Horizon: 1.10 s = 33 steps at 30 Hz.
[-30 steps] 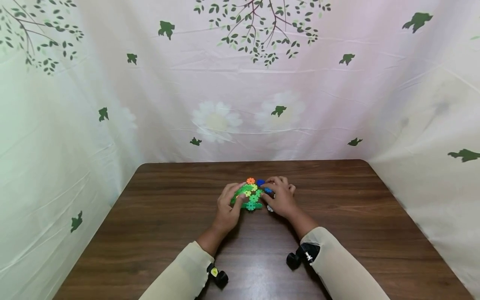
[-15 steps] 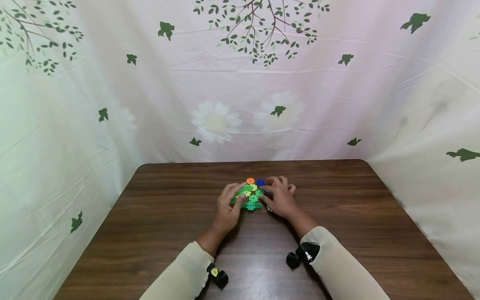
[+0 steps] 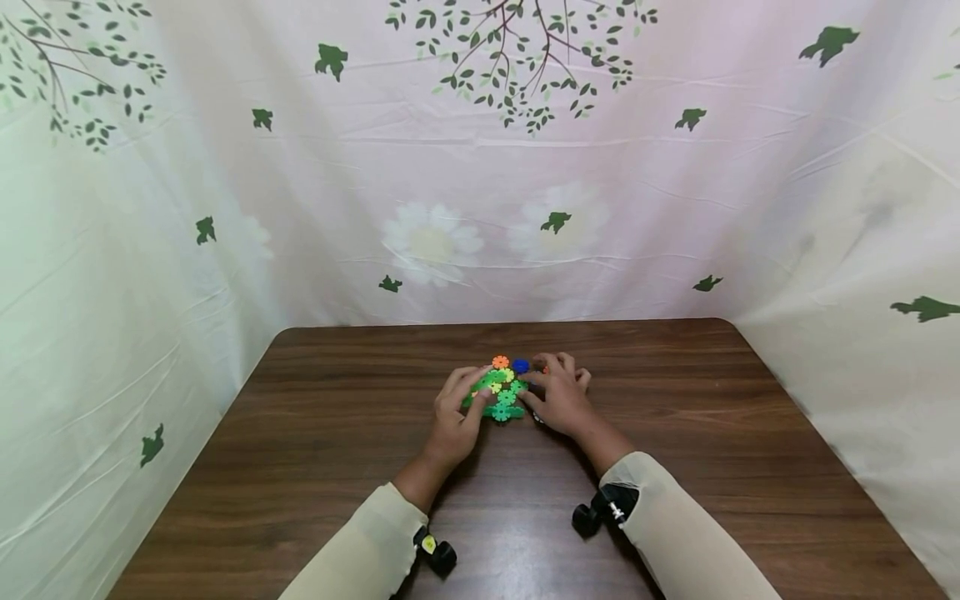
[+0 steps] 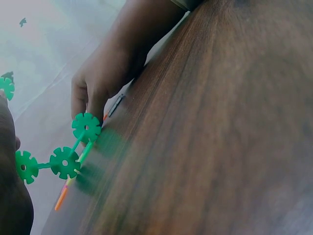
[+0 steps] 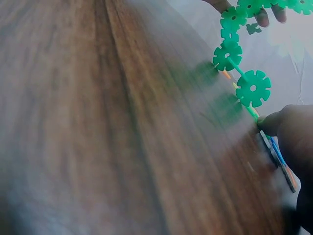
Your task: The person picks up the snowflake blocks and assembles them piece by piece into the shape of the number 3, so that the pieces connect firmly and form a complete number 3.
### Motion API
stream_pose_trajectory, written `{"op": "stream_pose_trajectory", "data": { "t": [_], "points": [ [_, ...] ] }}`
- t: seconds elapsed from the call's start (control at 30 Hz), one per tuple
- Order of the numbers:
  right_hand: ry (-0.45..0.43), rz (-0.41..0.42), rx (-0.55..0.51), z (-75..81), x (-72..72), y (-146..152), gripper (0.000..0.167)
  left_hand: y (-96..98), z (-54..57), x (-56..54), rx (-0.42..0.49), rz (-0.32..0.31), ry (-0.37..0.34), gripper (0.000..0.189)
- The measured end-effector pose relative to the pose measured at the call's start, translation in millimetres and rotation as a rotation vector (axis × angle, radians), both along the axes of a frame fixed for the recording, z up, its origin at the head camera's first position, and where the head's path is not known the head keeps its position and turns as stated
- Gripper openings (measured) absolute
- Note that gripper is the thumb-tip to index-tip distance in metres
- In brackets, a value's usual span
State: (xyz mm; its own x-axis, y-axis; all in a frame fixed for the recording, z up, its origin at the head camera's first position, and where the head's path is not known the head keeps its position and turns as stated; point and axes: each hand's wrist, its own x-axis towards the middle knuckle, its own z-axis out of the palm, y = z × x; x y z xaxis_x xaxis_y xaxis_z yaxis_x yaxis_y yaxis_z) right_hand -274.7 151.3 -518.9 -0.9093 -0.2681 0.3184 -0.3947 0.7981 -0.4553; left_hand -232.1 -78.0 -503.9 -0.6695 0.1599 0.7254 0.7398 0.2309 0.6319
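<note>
A linked build of notched plastic discs, mostly green (image 3: 504,411) with a few yellow ones (image 3: 496,387), lies at the middle of the far half of the table. My left hand (image 3: 453,417) holds its left side, thumb on the near side and fingers arched over the green pieces. On the right, my right hand (image 3: 562,402) pinches the edge of the build, the thumb tip right at a green disc (image 5: 253,88) in the right wrist view. An orange disc (image 3: 500,362) and a blue disc (image 3: 521,366) show just beyond. Other discs are mostly hidden under the right hand.
The brown wooden table (image 3: 337,467) reaches back to a pale curtain (image 3: 480,183) printed with leaves and flowers. Dark and blue flat pieces (image 5: 277,159) lie under the right hand in the right wrist view. Black wrist cameras (image 3: 587,521) hang from both sleeves.
My right hand has shifted slightly left toward the green discs, covering the blue disc beneath it and most of the pale one; an orange edge now shows behind its fingers. The left hand stays put.
</note>
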Motion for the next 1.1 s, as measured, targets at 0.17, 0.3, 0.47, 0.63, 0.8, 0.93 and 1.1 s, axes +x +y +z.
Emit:
{"op": "stream_pose_trajectory", "data": {
  "t": [0.17,0.3,0.47,0.63,0.8,0.93,1.1],
  "points": [
    [-0.006,0.009,-0.012,1.1,0.2,0.0,0.03,-0.6,-1.4,-0.6,-0.001,-0.009,-0.012,0.039],
    [-0.023,0.014,-0.018,2.4,0.3,-0.5,0.027,-1.0,-1.6,-0.5,-0.004,-0.008,-0.024,0.038],
    [-0.049,0.011,-0.023,4.0,1.3,-0.9,0.029,-0.9,-3.1,-1.1,-0.014,-0.012,-0.013,0.039],
    [-0.042,0.019,-0.058,5.1,2.1,-0.5,0.032,0.1,-2.4,-1.0,-0.003,-0.008,0.015,0.04],
    [-0.001,0.037,-0.122,6.7,6.0,-1.5,0.037,0.5,-2.8,-1.1,0.005,0.003,0.033,0.041],
    [0.059,0.05,-0.192,7.1,10.5,-2.7,0.039,0.6,-4.4,-1.7,0.008,0.01,0.036,0.041],
    [0.121,0.056,-0.271,7.1,15.2,-5.0,0.04,0.8,-3.1,-1.9,0.008,0.002,0.022,0.041]
  ]
}}
